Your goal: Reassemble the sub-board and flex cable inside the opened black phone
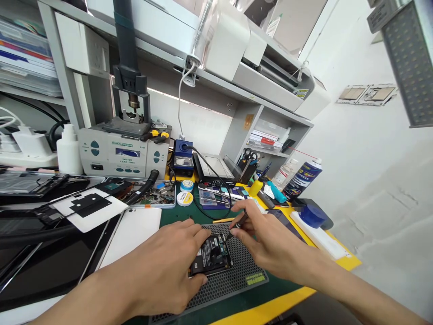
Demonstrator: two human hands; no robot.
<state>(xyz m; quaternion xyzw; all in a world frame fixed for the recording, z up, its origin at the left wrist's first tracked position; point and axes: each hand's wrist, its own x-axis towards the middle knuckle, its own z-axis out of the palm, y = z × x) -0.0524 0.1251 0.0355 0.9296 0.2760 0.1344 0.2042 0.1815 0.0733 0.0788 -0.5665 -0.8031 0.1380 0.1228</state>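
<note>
An opened smartphone (213, 255) lies on a dark perforated mat (250, 257), its black battery and green circuit board uncovered. My left hand (169, 262) grips the phone from the left, with the fingers along its far edge and the thumb at its near edge. Between the bent fingers and thumb of my right hand (262, 230) is a slim dark screwdriver (241, 223). Its tip points down at the board near the phone's upper right corner; whether it touches a screw is too small to tell.
A grey soldering station (122, 153) stands at the back left. Opened tablets and a white panel (135, 230) lie left of the mat. Round tins (185, 198), tweezers (209, 201) and a black cable (225, 180) lie behind it. A blue spray can (304, 178) stands on the right.
</note>
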